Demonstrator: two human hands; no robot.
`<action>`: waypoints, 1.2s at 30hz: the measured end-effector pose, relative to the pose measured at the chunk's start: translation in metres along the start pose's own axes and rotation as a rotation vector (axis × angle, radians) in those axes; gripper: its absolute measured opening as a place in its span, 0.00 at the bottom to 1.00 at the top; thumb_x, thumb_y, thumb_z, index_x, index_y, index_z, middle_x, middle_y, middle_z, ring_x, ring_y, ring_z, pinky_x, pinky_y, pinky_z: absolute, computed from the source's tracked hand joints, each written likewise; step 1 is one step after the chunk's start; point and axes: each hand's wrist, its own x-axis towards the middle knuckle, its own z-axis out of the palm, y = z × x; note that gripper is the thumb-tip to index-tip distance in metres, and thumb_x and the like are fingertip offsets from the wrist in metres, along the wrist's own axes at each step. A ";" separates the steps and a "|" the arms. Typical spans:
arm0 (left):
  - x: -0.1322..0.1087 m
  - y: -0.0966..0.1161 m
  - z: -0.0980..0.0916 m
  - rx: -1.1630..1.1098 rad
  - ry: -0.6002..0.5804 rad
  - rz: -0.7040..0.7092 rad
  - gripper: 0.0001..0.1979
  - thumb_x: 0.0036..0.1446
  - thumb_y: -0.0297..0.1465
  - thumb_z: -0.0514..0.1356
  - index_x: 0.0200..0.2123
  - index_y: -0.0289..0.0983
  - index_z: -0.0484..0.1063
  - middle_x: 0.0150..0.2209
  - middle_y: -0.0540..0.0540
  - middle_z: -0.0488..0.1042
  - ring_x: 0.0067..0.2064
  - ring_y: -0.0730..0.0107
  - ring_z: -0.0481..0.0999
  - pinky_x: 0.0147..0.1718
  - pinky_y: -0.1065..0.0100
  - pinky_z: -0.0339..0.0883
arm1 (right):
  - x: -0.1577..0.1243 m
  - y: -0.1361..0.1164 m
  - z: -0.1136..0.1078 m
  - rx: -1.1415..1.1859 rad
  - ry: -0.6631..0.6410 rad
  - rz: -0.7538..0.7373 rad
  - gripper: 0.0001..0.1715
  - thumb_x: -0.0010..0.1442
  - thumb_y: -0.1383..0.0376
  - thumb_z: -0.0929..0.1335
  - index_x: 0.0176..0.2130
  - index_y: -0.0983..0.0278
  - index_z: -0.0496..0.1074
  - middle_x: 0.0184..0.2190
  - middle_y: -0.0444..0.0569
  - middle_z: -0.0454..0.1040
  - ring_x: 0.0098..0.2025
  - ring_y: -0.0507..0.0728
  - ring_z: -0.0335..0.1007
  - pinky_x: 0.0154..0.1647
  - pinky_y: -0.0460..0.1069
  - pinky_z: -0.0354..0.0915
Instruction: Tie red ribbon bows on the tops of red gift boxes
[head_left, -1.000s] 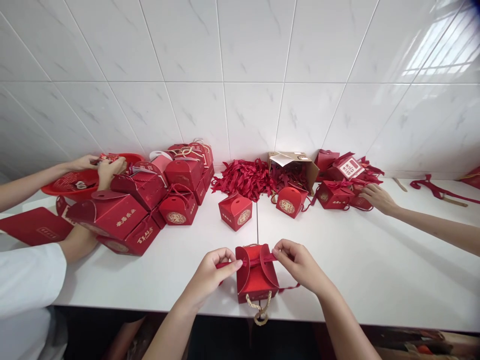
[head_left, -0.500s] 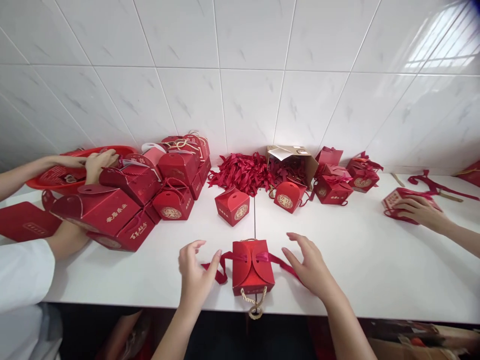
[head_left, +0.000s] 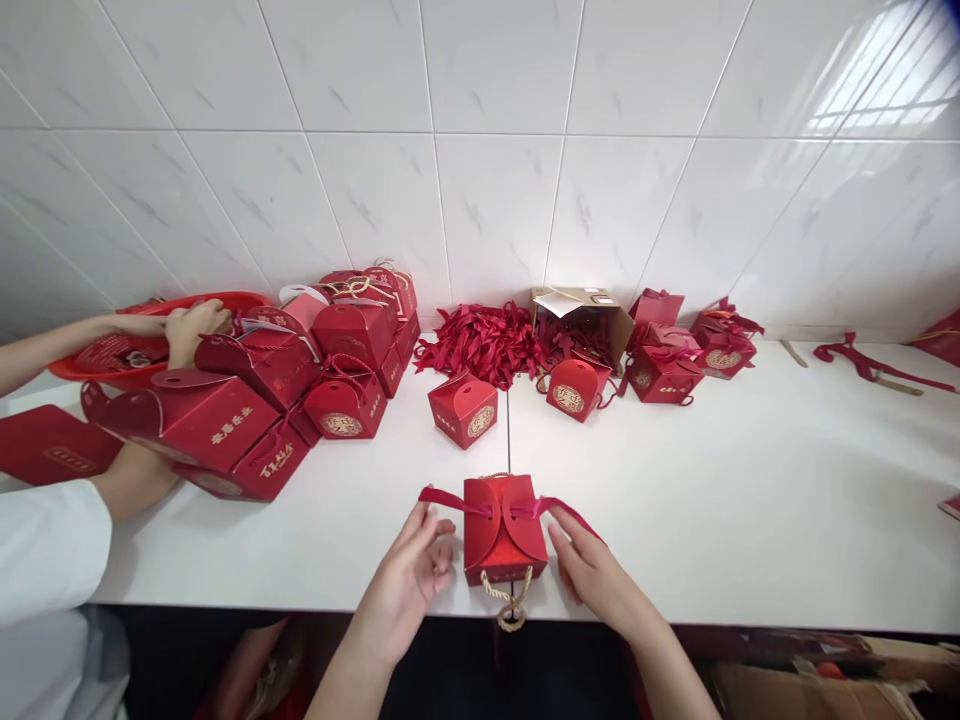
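Some ribbon (head_left: pixel 448 499) meets the left hand (head_left: pixel 401 582) at seven o'clock, fingers half-curled; whether they pinch it I cannot tell. The red box (head_left: pixel 505 540) sits on the desk (head_left: pixel 712 490) at six; at five the right hand (head_left: pixel 598 577) touches ribbon, fingers bent, pinching unclear.

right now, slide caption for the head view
Left hand and right hand flank a red box threaded with ribbon, a ribbon heap behind.
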 end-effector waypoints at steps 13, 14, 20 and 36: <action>0.007 0.005 0.007 -0.486 0.110 0.031 0.14 0.62 0.33 0.53 0.48 0.37 0.71 0.22 0.54 0.61 0.19 0.81 0.61 0.13 0.78 0.57 | 0.016 0.005 0.009 0.937 0.206 0.041 0.07 0.50 0.60 0.73 0.28 0.59 0.73 0.27 0.43 0.75 0.34 0.53 0.73 0.31 0.47 0.68; 0.006 0.007 0.006 -0.463 0.112 0.048 0.14 0.62 0.32 0.53 0.49 0.36 0.71 0.22 0.54 0.61 0.20 0.81 0.61 0.14 0.78 0.58 | 0.015 0.004 0.007 0.898 0.243 0.014 0.07 0.50 0.60 0.73 0.28 0.59 0.73 0.27 0.42 0.75 0.34 0.53 0.73 0.31 0.47 0.68; -0.004 0.034 0.012 -0.141 0.131 0.322 0.14 0.59 0.38 0.57 0.45 0.39 0.75 0.24 0.53 0.64 0.24 0.79 0.62 0.22 0.76 0.62 | 0.011 -0.025 0.006 0.685 0.461 -0.223 0.07 0.49 0.61 0.74 0.30 0.59 0.75 0.30 0.43 0.76 0.35 0.53 0.73 0.35 0.48 0.70; -0.023 0.099 0.079 0.755 0.055 1.017 0.09 0.50 0.35 0.64 0.34 0.38 0.79 0.31 0.47 0.78 0.36 0.64 0.75 0.38 0.68 0.68 | 0.015 -0.132 0.018 0.231 0.394 -0.699 0.11 0.51 0.60 0.72 0.35 0.62 0.74 0.32 0.47 0.77 0.35 0.56 0.74 0.37 0.51 0.70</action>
